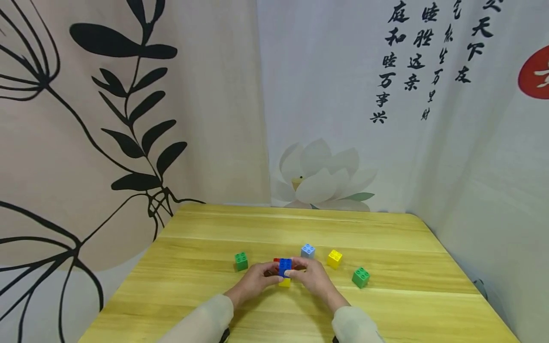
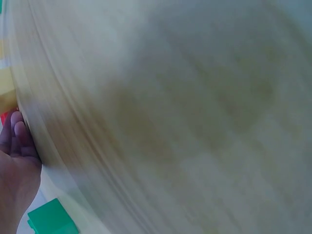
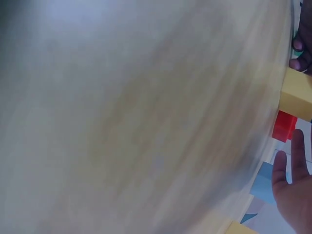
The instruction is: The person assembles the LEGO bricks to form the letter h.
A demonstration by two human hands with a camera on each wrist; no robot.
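Observation:
A blue toy block [image 1: 285, 267] sits above a yellow toy block [image 1: 285, 282] in front of me. My right hand [image 1: 315, 276] pinches the blue block, its thumb on the front face. From the left, my left hand [image 1: 256, 279] holds the yellow block, with the thumb near where the two blocks meet. Its fingertips lie beside the yellow block [image 3: 296, 92] in the right wrist view. Just behind is a red block [image 3: 284, 126], mostly hidden by the blue one from the head camera. Whether blue and yellow are fully joined cannot be seen.
A green block [image 1: 241, 261] lies left of my hands. Beyond the right hand are a light blue block [image 1: 307, 251] and another yellow block [image 1: 334, 258], with a second green block [image 1: 361, 277] farther right. Patterned curtains [image 1: 223, 119] hang behind the wooden table [image 1: 407, 257].

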